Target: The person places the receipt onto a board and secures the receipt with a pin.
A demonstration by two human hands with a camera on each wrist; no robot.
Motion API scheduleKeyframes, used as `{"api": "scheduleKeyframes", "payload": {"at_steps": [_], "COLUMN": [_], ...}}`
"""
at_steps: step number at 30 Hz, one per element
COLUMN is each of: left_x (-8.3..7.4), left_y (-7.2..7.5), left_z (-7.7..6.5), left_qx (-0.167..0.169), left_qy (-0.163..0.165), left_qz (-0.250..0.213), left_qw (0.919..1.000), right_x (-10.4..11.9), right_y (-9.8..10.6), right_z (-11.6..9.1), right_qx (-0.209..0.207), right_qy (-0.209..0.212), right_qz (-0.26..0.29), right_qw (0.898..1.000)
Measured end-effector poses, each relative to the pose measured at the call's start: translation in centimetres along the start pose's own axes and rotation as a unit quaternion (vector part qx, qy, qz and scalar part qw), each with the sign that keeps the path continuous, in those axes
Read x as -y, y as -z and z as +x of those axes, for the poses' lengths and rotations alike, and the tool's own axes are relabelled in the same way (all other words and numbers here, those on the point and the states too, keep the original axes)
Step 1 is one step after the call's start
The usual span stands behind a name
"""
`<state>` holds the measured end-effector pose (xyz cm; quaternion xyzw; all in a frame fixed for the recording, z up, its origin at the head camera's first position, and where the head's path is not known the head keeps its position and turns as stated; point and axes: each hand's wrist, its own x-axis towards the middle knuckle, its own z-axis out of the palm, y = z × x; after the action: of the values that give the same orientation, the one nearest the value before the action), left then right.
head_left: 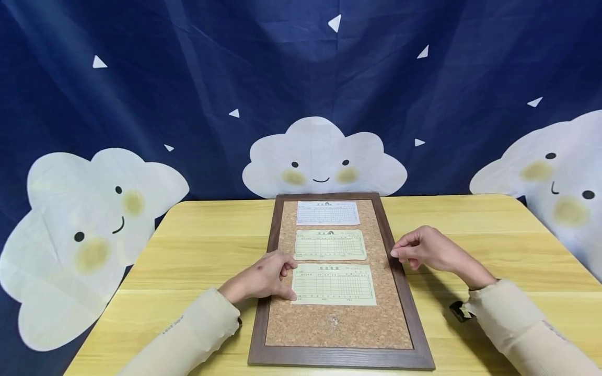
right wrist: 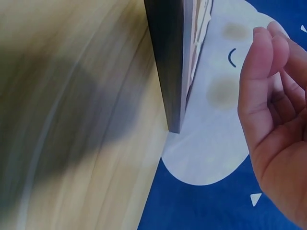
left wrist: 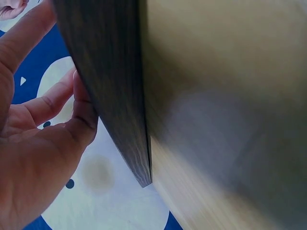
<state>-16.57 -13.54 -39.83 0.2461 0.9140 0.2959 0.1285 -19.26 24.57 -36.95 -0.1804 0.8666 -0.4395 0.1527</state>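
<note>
A cork board in a dark wooden frame lies on the table. Three printed paper slips form a column on it: a white slip at the top, a yellow slip in the middle and another yellow slip below. My left hand reaches over the frame's left side, its spread thumb and fingertips at the left edges of the two yellow slips. My right hand hovers at the frame's right side, thumb and forefinger tips together; I cannot tell whether something small is between them.
Small silvery bits lie on the cork below the lowest slip. Small dark marks show at the top edges of the upper two slips. The light wooden table extends on both sides of the board. A blue cloud-patterned curtain hangs behind.
</note>
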Motion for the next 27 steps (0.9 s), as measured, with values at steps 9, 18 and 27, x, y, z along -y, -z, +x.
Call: {"api": "scheduleKeyframes", "payload": {"at_steps": [9,18,27], "left_x": [0.0,0.1,0.0], "left_y": [0.0,0.0,0.0], "left_z": [0.0,0.0,0.0], "left_qx": [0.001,0.000,-0.004], "left_qy": [-0.001,-0.004,-0.003], "left_qz": [-0.004,0.000,-0.003], "left_qw": [1.0000,1.0000,1.0000], "right_x": [-0.1,0.4,0.6], "right_y": [0.2,0.1,-0.1], "right_z": [0.6,0.9,1.5], "right_qx": [0.051,0.055,0.042], "right_qy": [0.031,0.022,0.023], "right_qz": [0.056,0.063,0.060], "right_qw": [0.997,0.996,0.997]}}
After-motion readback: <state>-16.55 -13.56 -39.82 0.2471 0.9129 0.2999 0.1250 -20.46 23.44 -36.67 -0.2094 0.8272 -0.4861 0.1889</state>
